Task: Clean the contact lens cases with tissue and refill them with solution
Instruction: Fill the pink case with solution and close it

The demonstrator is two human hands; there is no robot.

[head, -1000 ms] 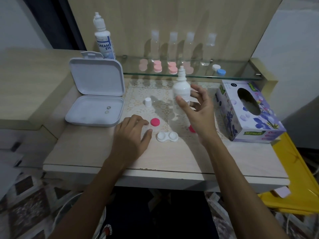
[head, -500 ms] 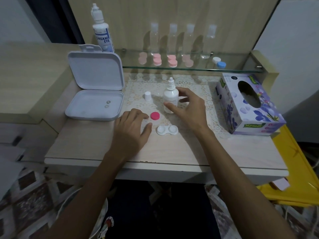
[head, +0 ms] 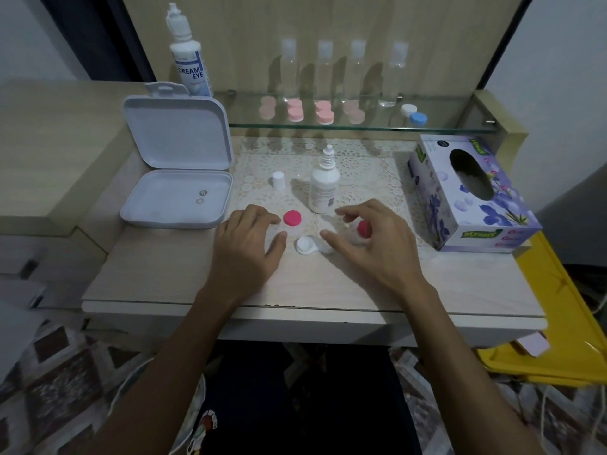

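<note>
Head view gives us a count first: one white contact lens case (head: pixel 308 245) lying uncapped on the table (head: pixel 157 277), two pink caps, one small solution bottle (head: pixel 323 188) standing upright and uncapped on the lace mat (head: pixel 368 172), one little white bottle cap (head: pixel 278 180) left of it, one tissue box (head: pixel 466 195) at the right, one open white hinged box (head: pixel 177 178) at the left, and one tall Dream Eye bottle (head: pixel 189 57) behind that box. On the glass shelf (head: pixel 443 128) we count four clear bottles (head: pixel 358 73), four pink lens cases (head: pixel 325 112) and one blue-and-white case (head: pixel 413 115). We see our left hand (head: pixel 248 251) palm down on the table, fingers gently bent and holding nothing, its fingertips just beside the left pink cap (head: pixel 292 218) and its thumb near the case. Our right hand (head: pixel 371 244) hovers palm down over the case's right half, thumb and forefinger spread apart and gripping nothing; the right pink cap (head: pixel 363 228) shows partly beneath its fingers, and we cannot tell whether they touch it. The case sits between both hands, with the solution bottle just behind it. Bare tabletop runs from the wrists to the front edge; the tissue box and hinged box bound the sides, and the shelf's edge overhangs the back.
</note>
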